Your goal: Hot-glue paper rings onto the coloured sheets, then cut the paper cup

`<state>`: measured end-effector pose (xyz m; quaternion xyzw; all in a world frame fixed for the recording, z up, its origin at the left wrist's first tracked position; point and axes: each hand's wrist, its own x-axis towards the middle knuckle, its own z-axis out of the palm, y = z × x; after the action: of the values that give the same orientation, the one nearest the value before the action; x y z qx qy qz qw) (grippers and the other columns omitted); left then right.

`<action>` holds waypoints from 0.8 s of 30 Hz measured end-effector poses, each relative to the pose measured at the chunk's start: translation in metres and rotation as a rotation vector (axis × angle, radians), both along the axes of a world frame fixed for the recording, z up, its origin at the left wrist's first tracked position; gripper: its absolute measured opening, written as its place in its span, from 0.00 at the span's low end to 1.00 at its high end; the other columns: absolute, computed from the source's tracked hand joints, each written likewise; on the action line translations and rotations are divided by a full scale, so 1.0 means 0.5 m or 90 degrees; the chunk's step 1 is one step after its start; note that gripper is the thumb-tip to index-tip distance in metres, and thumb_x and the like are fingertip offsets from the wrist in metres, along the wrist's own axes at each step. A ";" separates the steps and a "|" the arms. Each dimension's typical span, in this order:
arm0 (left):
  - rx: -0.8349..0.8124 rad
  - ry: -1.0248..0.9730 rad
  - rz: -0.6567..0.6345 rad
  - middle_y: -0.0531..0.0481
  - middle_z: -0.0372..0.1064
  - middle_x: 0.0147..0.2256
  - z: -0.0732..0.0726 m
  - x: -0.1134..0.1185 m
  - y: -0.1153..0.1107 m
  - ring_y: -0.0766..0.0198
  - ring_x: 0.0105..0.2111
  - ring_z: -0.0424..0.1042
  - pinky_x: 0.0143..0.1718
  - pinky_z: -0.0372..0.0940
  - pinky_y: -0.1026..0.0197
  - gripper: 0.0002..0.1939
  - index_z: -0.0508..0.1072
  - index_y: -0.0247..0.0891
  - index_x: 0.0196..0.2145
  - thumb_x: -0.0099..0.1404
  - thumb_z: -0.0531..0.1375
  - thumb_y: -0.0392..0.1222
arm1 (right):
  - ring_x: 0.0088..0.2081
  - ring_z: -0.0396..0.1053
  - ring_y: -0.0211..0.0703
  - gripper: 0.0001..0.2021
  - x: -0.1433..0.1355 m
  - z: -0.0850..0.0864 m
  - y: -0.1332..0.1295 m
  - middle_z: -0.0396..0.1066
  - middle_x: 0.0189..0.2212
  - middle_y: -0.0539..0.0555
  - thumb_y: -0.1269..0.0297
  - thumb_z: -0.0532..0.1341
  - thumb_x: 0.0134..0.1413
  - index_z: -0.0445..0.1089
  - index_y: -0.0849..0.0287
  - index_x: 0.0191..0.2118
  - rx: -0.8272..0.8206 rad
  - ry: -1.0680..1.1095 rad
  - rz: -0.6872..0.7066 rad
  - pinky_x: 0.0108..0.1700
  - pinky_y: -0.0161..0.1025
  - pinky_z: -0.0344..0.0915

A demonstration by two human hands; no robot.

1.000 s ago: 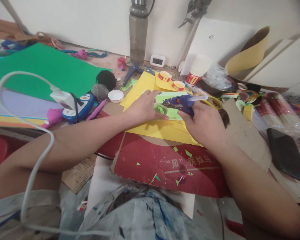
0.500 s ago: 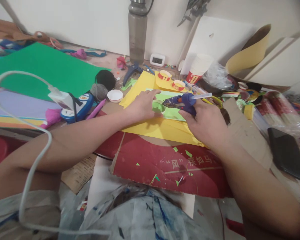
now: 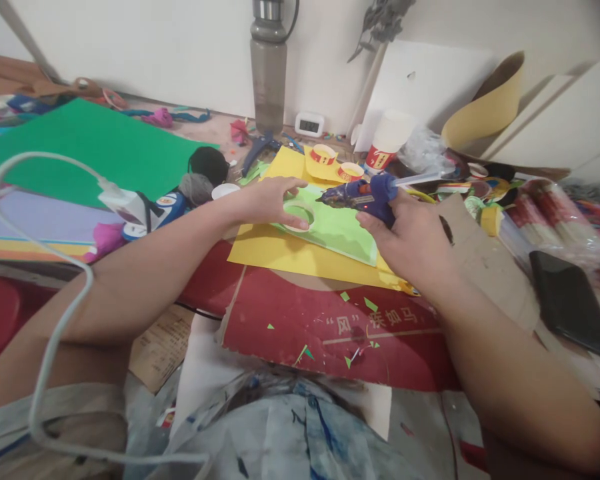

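Note:
A blue hot glue gun with a clear glue stick in its back is gripped in my right hand. Its nozzle points left above a light green sheet. Near the sheet's left end stands a short pale ring with green showing inside it. My left hand is at the ring's left side, forefinger and thumb spread apart. The thumb overlaps the ring's near rim; whether it presses on it I cannot tell. Under the green sheet lies yellow paper.
Two red-and-white rings sit on yellow paper behind. A paper cup, a bottle and a small clock stand farther back. Green scraps dot the red cardboard. A phone lies right; a white cable loops left.
My left hand and the ring have shifted left, and the green sheet has turned, its right end coming nearer me. The glue gun's nozzle is now farther from the ring, with more sheet showing.

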<state>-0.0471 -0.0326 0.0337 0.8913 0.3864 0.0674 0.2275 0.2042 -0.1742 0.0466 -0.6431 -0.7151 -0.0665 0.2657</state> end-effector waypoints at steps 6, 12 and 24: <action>0.040 -0.025 -0.050 0.38 0.73 0.64 -0.023 0.010 -0.012 0.43 0.65 0.69 0.67 0.59 0.47 0.60 0.57 0.41 0.76 0.51 0.75 0.56 | 0.45 0.79 0.67 0.18 -0.002 0.014 0.001 0.81 0.41 0.67 0.56 0.62 0.63 0.76 0.60 0.52 -0.030 0.057 -0.008 0.46 0.56 0.72; 0.020 -0.084 -0.088 0.38 0.69 0.69 -0.003 -0.013 0.007 0.47 0.67 0.69 0.66 0.62 0.52 0.63 0.56 0.45 0.77 0.48 0.77 0.49 | 0.44 0.78 0.63 0.17 0.002 0.012 0.004 0.82 0.41 0.63 0.56 0.62 0.63 0.78 0.58 0.51 -0.020 0.132 0.028 0.45 0.54 0.72; 0.043 0.070 -0.072 0.32 0.61 0.73 0.003 -0.018 0.008 0.40 0.72 0.62 0.71 0.57 0.47 0.68 0.51 0.41 0.79 0.46 0.76 0.59 | 0.42 0.79 0.64 0.14 -0.004 0.005 0.011 0.82 0.40 0.66 0.57 0.63 0.61 0.78 0.60 0.46 -0.019 0.093 0.022 0.44 0.53 0.71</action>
<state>-0.0562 -0.0286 0.0350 0.9212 0.3448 0.0184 0.1794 0.2022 -0.1689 0.0488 -0.6379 -0.7055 -0.0037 0.3086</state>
